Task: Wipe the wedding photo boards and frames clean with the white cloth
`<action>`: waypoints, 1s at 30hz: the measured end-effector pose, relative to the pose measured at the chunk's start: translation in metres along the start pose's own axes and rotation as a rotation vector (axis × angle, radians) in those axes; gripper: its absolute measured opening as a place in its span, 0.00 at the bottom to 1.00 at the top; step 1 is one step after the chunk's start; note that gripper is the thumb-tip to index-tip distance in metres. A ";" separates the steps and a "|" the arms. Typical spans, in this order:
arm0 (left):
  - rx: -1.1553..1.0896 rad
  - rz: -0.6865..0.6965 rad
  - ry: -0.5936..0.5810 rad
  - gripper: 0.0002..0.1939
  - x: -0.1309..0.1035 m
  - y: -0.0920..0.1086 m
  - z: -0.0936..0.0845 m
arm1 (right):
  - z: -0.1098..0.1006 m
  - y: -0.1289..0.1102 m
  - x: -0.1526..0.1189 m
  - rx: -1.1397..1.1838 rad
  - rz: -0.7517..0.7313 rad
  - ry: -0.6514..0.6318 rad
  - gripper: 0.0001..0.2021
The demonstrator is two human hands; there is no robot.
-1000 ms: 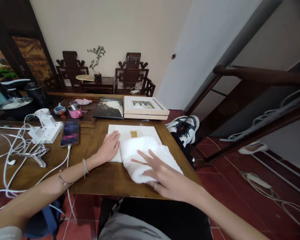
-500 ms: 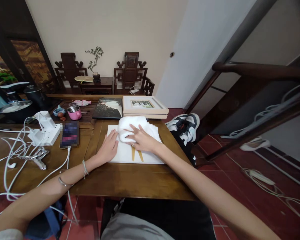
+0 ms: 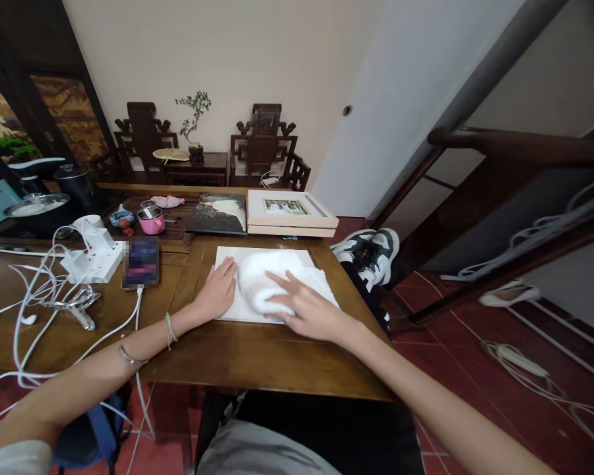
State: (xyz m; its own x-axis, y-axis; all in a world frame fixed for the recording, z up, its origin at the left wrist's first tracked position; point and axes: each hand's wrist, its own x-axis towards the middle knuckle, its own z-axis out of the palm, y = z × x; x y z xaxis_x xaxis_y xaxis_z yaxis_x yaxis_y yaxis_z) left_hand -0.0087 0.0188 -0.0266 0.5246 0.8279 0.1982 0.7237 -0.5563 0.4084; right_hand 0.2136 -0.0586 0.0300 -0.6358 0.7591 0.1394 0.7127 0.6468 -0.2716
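Observation:
A folded white towel [image 3: 258,277] lies bunched on a flat white board [image 3: 234,313] near the table's front edge. My right hand [image 3: 313,310] bears down on the towel's near side with its fingers spread over it; the thumb side is partly hidden and blurred. At the board's left edge, my left hand [image 3: 216,290] rests flat with straight fingers, just beside the towel. Most of the board's middle is covered by the towel and my right hand.
Behind the board sit a dark picture panel [image 3: 218,214] and a pale framed picture [image 3: 292,227]. To the left are a phone [image 3: 141,262] on its cable, a power strip [image 3: 109,262] with tangled cords, and a pink cup [image 3: 151,222]. Shoes [image 3: 376,254] show past the table's right side.
My right hand has slid the towel toward me and slightly right across the board. The two yellowish strips seen on the board before are now covered. My left hand stays on the board's edge.

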 end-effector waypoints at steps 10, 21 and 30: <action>-0.426 -0.201 0.272 0.26 0.006 0.001 -0.013 | 0.016 -0.013 0.071 -0.126 0.169 0.041 0.17; -0.174 0.007 0.126 0.27 -0.005 0.014 -0.014 | -0.010 -0.038 -0.048 0.081 0.026 -0.085 0.12; -0.036 0.093 -0.033 0.23 0.008 -0.003 -0.003 | -0.016 0.031 -0.016 0.225 0.319 0.070 0.19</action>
State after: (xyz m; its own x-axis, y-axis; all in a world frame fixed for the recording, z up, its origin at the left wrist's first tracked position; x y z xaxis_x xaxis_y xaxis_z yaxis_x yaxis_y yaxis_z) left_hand -0.0079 0.0276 -0.0232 0.6040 0.7695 0.2075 0.6545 -0.6275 0.4217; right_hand 0.2507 -0.0497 0.0350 -0.3661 0.9274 0.0765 0.7835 0.3516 -0.5124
